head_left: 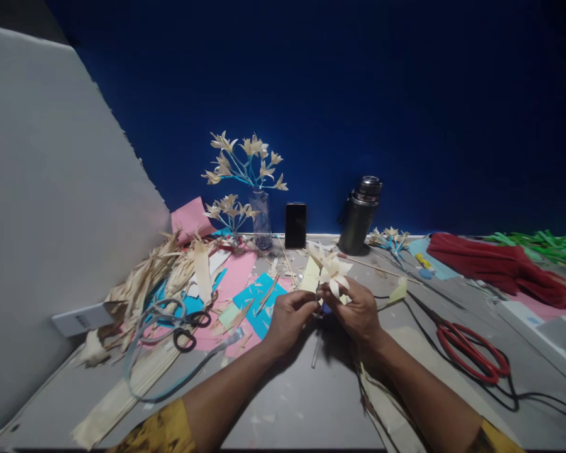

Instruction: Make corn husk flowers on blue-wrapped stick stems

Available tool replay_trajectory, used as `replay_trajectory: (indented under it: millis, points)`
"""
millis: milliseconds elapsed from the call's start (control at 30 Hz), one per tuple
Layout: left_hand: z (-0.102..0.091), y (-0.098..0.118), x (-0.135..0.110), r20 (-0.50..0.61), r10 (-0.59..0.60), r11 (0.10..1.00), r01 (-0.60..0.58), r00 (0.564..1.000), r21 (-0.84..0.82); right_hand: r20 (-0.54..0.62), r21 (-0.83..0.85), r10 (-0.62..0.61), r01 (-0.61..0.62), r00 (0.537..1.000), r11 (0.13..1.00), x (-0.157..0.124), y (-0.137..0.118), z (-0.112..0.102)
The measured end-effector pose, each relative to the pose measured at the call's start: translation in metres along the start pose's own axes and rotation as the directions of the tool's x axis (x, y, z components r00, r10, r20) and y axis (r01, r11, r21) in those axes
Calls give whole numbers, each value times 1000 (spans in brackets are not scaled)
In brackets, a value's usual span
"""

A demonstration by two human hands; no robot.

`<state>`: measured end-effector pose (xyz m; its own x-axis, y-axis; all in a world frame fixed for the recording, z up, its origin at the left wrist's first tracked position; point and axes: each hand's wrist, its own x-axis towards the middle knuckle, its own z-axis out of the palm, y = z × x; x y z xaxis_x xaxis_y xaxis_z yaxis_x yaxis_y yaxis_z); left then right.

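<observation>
Cream artificial flowers (pixel 336 272) with pointed petals stand up between my two hands at the middle of the table. My left hand (pixel 290 319) is closed, its thumb and fingers pinched at the stem just under the blooms. My right hand (pixel 359 314) is closed around the same spot from the other side, fingers bent beside the petals. Below them a thin grey rod (pixel 317 349) points down toward the table; whether it joins the flowers is hidden by my fingers. Something small and dark blue shows between the hands, too covered to name.
Finished flowers in a clear bottle (pixel 262 220), a phone (pixel 295 226) and a steel flask (pixel 360 217) stand along the blue wall. Dry husks (pixel 144 283), black-handled scissors (pixel 185 340) and coloured paper lie left. Red-handled scissors (pixel 471 352) and a red cloth (pixel 495 261) lie right.
</observation>
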<state>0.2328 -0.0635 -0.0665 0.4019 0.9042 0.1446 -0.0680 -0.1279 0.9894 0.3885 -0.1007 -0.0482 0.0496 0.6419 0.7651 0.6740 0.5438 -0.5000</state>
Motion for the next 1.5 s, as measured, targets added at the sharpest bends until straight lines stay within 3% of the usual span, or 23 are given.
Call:
replay_trajectory:
  millis: [233,400,533,600,767,967,1100,1200,1367,1500]
  points:
    - [0,1,-3,4,59,997,-59,998,57,-29,22,-40,41,999,999,-1,1,3]
    - [-3,-2,-2,1,83,995,-83,997,54,-7,38,19,-19,1000,999,-3,0,4]
    - [-3,-3,0,-17,10,999,-11,1000,-53,-5,83,112,-111,994,990,-1,-3,2]
    - [-1,-3,1,-46,-29,994,24,999,-105,15,107,201,-202,979,974,2,-4,1]
    - [1,-3,1,-56,-39,993,32,998,-117,211,207,377,-418,902,885,6,0,5]
    - [0,-5,2,-2,14,999,-15,1000,-51,207,293,408,-455,889,841,3,7,12]
    - [0,0,1,34,-12,995,15,999,-98,249,335,477,-538,842,774,5,6,10]
    - [0,5,1,11,-41,991,42,999,-125,268,375,509,-575,818,727,6,5,9]
    - [-3,8,5,-81,-16,991,5,997,-136,285,372,496,-572,820,731,6,3,8]
    - [-4,9,6,-106,-29,991,14,994,-136,311,422,504,-592,806,687,7,1,7]
